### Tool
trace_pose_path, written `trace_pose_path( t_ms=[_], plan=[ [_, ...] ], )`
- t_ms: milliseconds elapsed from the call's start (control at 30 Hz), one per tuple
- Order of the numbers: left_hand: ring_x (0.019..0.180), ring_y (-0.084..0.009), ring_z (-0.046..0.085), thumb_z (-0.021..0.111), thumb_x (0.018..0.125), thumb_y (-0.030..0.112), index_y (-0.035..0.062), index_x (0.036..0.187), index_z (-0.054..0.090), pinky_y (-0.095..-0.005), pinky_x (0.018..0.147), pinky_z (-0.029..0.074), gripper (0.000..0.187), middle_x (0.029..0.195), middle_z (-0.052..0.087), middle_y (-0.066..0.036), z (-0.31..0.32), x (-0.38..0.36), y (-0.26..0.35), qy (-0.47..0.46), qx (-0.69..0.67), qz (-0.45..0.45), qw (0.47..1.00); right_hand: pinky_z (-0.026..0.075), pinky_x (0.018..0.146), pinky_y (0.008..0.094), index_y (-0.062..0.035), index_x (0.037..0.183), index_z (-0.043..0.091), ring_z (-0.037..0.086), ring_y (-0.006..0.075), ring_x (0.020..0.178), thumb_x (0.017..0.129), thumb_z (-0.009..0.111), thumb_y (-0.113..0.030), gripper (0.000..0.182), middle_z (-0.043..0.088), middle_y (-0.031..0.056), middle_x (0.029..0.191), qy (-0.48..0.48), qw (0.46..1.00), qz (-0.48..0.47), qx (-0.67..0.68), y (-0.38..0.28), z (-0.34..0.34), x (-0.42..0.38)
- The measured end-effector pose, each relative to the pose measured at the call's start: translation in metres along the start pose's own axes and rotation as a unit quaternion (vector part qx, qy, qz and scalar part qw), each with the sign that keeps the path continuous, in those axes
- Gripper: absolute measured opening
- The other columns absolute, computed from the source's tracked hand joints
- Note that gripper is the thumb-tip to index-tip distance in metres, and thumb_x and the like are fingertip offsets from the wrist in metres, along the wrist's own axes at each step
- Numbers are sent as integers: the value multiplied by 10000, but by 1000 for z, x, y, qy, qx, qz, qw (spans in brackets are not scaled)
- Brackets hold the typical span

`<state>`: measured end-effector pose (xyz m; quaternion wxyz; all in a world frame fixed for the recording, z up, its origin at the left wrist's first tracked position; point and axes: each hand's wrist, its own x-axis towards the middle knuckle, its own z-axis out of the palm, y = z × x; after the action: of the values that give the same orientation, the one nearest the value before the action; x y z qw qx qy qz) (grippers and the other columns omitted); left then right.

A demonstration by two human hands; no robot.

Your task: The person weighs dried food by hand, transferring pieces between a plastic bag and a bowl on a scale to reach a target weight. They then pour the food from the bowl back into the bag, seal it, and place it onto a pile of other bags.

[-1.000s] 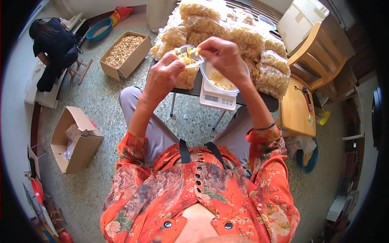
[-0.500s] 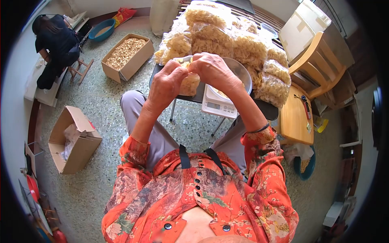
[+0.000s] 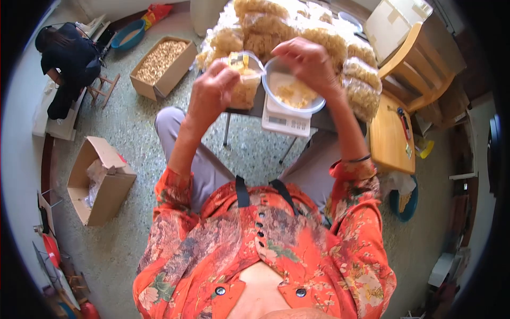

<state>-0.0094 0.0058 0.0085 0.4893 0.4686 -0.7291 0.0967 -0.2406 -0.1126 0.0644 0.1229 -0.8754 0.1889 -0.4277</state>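
Observation:
A clear plastic bag (image 3: 245, 94) of pale yellow dried flakes stands with its mouth up at the table's near edge. My left hand (image 3: 211, 91) is closed on the left side of its rim. To the right of the bag, a clear round bowl (image 3: 271, 97) with some flakes (image 3: 295, 94) in it sits on a white digital scale (image 3: 286, 125). My right hand (image 3: 311, 65) is over the bowl's far right side, smeared by motion, its fingers pointing left toward the bag.
Filled bags (image 3: 319, 42) are heaped across the table behind the bowl. A wooden chair (image 3: 393, 135) with a tool on its seat stands at the right. On the floor at left are a carton of flakes (image 3: 162, 61) and an open carton (image 3: 109, 186). Another person (image 3: 71, 58) sits far left.
My right hand has left the bag's mouth and moved right and up over the bowl. My left hand has shifted slightly left and down, staying at the bag, whose mouth now shows wider.

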Motion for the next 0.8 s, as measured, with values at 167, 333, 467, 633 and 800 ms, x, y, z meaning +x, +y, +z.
trace_pose_path(
  t_ms=[167,333,467,633,800],
  plan=[
    [827,-341,691,734,871,41,43,953,703,-420,715,559,88,939,658,-115,3,-3,-3,9,-6,9,1000,556,789,410,-50,999,740,713,308,870,883,698,-87,129,726,144,925,-56,983,115,-132,37,-32,-38],
    [831,-331,696,739,869,48,37,962,705,-417,725,563,99,945,669,-106,3,-5,-5,1,-7,19,1000,557,840,449,-91,1013,740,710,331,948,873,695,-115,149,734,130,981,-120,956,125,-236,48,-26,-55],
    [828,-330,695,739,871,52,41,958,703,-414,717,562,95,942,666,-104,3,-2,-2,-1,-1,21,1000,556,891,440,-131,1115,717,696,336,1020,876,676,-118,243,726,121,1058,-184,923,123,-315,54,-8,-57],
    [821,-309,687,751,866,-16,8,934,702,-386,727,548,87,914,669,-127,0,-1,3,-21,13,-4,1000,582,839,426,-120,995,734,728,309,1005,871,611,-83,179,749,118,995,-233,887,150,-368,47,14,-54],
    [816,-305,688,749,866,-20,9,945,711,-386,728,552,93,911,665,-124,-3,2,7,-19,-8,0,1000,592,808,431,-109,963,762,745,315,963,876,616,-94,171,758,141,983,-289,861,179,-378,47,15,-50]
  ],
)
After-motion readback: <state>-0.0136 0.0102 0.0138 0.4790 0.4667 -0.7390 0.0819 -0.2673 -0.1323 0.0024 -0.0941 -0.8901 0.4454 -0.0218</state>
